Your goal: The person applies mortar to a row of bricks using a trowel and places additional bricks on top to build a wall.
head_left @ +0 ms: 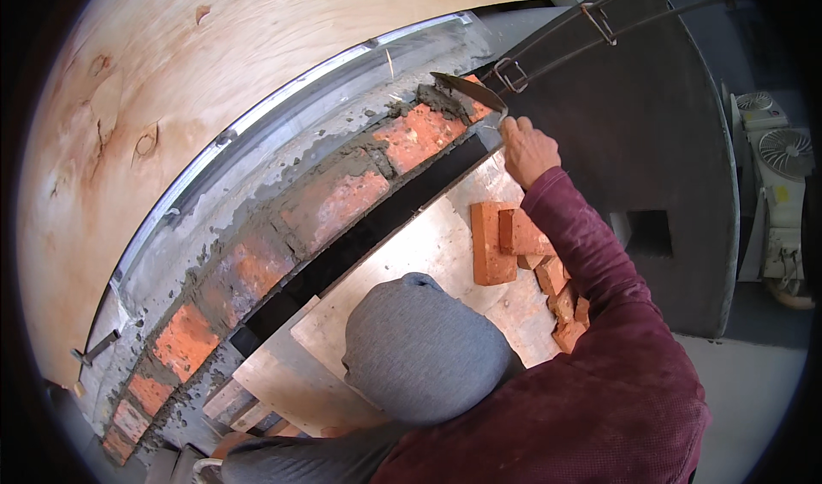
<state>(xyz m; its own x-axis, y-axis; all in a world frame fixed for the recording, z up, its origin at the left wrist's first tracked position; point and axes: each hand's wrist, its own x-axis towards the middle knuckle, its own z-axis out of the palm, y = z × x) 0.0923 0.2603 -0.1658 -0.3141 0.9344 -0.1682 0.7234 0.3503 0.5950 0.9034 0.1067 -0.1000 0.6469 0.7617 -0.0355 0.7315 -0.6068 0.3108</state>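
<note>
My right hand [528, 148] is closed round the handle end of a pointing trowel [473, 92]. The trowel's flat blade lies over the far end of a curved course of red bricks [418, 134]. Beside the blade, a lump of wet grey mortar [441, 100] sits on the bricks. More mortar [287, 201] fills the joints and smears the brick tops toward the near left. Most of the trowel's handle is hidden in my fist. My left hand cannot be made out in the picture.
Loose bricks [492, 244] lie by my right forearm on wooden boards [411, 253]. A hammer [98, 347] rests at the left. Beyond the bricks run a metal rail [282, 98] and a plywood sheet [205, 56]. A dark panel [625, 133] and steel bars [599, 23] stand right.
</note>
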